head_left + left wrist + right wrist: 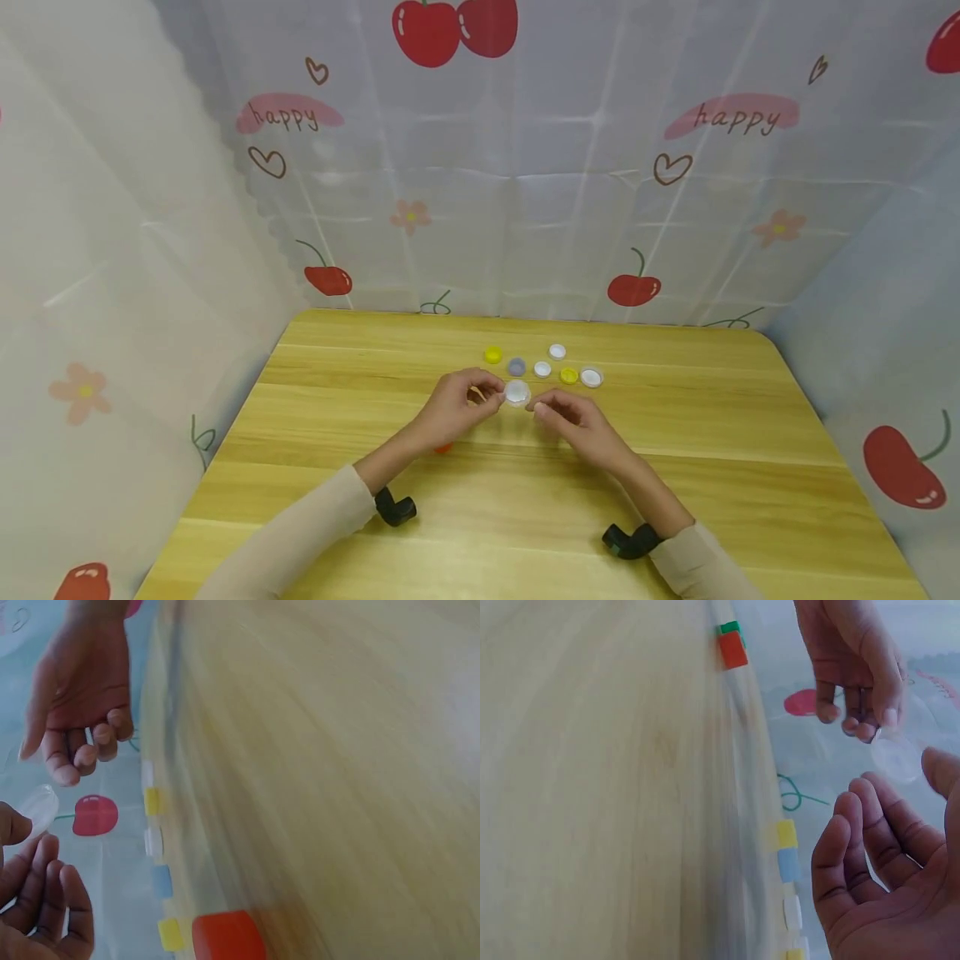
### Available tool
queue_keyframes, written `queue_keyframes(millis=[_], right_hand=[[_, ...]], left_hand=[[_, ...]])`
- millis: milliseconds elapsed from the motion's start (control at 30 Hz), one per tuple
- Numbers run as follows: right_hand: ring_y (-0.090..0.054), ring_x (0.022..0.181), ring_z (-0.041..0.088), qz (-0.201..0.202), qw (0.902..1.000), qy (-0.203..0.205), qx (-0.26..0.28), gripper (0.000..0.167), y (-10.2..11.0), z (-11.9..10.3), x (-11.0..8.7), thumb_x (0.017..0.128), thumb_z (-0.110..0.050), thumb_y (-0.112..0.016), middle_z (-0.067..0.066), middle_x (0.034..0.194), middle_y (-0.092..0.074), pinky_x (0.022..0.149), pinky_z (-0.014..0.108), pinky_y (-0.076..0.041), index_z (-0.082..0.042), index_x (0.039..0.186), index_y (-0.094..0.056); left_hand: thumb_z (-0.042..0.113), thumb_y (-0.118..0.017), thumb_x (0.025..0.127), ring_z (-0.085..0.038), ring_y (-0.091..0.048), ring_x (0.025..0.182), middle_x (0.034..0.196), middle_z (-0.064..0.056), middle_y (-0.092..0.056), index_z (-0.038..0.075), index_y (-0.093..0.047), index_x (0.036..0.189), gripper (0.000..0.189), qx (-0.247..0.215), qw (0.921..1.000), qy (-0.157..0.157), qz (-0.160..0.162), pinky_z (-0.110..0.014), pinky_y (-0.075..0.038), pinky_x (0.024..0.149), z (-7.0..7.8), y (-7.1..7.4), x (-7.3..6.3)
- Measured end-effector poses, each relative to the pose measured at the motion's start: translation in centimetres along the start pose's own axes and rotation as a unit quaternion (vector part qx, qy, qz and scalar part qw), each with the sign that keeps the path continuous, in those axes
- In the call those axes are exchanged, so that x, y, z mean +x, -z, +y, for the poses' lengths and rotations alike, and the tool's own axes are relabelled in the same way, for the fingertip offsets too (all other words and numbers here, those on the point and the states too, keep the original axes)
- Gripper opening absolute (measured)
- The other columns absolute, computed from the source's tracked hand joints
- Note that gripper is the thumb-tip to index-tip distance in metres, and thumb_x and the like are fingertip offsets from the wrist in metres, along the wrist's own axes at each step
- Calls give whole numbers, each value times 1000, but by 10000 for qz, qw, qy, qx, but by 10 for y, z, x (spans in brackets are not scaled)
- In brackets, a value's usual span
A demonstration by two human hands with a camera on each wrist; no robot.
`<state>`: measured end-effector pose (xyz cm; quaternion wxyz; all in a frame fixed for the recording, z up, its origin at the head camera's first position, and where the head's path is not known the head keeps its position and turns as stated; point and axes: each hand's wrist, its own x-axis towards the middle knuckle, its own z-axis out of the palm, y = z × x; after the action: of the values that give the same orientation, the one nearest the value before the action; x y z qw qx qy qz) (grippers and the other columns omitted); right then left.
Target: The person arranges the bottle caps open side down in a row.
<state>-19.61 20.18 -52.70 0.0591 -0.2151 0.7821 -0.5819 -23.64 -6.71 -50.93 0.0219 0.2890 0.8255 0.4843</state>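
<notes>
A clear, round, shallow plastic lid (517, 392) is raised above the table between the two hands. My left hand (459, 406) pinches its edge between thumb and fingertips; the lid (43, 808) stands tilted in the left wrist view. Just to the right is my right hand (587, 427), its fingers loosely bent and apart from the lid. In the right wrist view a gap shows between the right hand's fingers (845, 832) and thumb, with nothing held there.
Beyond the hands lie small caps: yellow ones (492, 355), a grey-blue one (517, 367) and white ones (557, 352). An orange cap (733, 649) lies by the left forearm, a green one (730, 628) beside it. Printed curtains (487, 192) enclose the wooden table (495, 517).
</notes>
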Motion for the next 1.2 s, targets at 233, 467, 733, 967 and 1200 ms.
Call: queue_keyframes(millis=[233,467,733,967,1200], right_hand=[[-62,86,37,-282,9987,-89,425,43,-6,2,5,119,-21,-39,30,101,-66,79,36,-60,10,121,-69],[-63,85,28,-322,9948,-266,933,47,-6,1,7,119,-23,-40,16,98,-68,79,36,-60,18,120,-62],[-64,84,21,-267,9945,-374,941,44,-6,2,8,117,-23,-46,11,94,-71,79,32,-59,15,117,-68],[-63,82,14,-53,9952,-472,856,40,-8,3,7,114,-21,-53,13,89,-69,78,32,-57,15,109,-69],[-63,82,33,293,9988,-218,318,20,-12,0,3,110,-16,-63,21,94,-69,73,33,-56,1,107,-72]], left_hand=[[19,-74,103,-10,-65,98,109,6,-74,18,-77,114,12,1640,9744,-1513,288,-23,-60,83,5,-3,-5],[20,-77,100,-13,-65,101,112,5,-75,16,-76,117,17,3032,9077,-2844,564,-23,-57,85,10,-2,-6],[20,-77,100,-12,-65,102,112,5,-74,16,-75,118,18,3098,9048,-2873,528,-22,-56,85,8,-5,-8],[19,-79,99,-12,-66,102,110,6,-75,17,-76,115,16,2911,9113,-2856,562,-21,-57,85,7,-9,-10],[28,-79,100,-10,-65,103,111,6,-75,18,-76,115,17,2371,9410,-2365,489,-21,-58,88,5,-11,-14]])
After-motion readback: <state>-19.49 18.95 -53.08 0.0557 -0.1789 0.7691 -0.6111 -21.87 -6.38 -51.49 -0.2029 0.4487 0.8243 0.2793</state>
